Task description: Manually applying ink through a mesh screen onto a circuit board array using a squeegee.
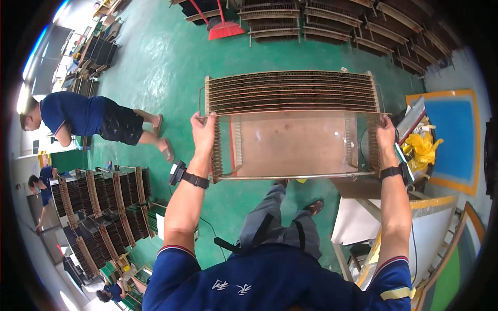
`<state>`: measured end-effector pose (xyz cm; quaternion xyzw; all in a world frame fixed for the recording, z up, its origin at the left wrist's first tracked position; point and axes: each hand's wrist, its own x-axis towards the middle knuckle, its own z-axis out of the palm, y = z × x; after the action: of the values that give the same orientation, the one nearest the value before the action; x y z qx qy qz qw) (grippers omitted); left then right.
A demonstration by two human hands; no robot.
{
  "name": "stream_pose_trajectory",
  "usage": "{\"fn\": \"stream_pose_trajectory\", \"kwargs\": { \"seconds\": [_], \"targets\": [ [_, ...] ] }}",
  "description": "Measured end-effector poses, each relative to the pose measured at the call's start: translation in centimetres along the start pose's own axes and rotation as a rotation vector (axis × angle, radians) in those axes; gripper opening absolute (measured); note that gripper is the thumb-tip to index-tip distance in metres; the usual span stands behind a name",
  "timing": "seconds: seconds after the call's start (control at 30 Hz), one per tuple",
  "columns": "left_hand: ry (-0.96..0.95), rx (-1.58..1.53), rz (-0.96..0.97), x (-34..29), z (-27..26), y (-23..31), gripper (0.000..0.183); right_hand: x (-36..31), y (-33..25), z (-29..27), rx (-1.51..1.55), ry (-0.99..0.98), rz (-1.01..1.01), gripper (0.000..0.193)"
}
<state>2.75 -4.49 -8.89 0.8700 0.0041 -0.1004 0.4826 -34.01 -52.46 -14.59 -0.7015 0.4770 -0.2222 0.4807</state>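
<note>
My left hand point(204, 132) pinches the left end of a clear, flat sheet point(290, 140); glass or plastic, I cannot tell. At its other end, my right hand point(385, 136) grips the same sheet, fingers closed. The sheet spans a slotted rack point(212, 98) with coiled wire sides. Thin dark panels point(290, 88) stand in a row in the rack's far part. Through the sheet a brownish flat surface shows in the near part. Whether the sheet's lower edge touches the slots cannot be made out.
More racks point(272, 20) line the far side, near a red broom point(225, 30). Loaded racks point(104, 192) stand at left, and a person point(93, 116) walks there. To the right are a blue framed panel point(456, 140), yellow crumpled material point(423, 147) and leaning frames point(436, 228).
</note>
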Motion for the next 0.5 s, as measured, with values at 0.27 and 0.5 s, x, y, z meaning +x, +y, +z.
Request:
{"fn": "stream_pose_trajectory", "kwargs": {
  "seconds": [0.27,0.5],
  "targets": [
    [0.037,-0.099,0.246,-3.3,-1.0,-1.0,0.072,-3.9,-3.2,-1.0,-0.011,0.176,-0.133,0.058],
    [-0.843,-0.132,0.098,-14.8,3.3,0.1,0.035,-23.9,-6.5,-2.6,-0.187,0.241,-0.182,0.044]
  ]
}}
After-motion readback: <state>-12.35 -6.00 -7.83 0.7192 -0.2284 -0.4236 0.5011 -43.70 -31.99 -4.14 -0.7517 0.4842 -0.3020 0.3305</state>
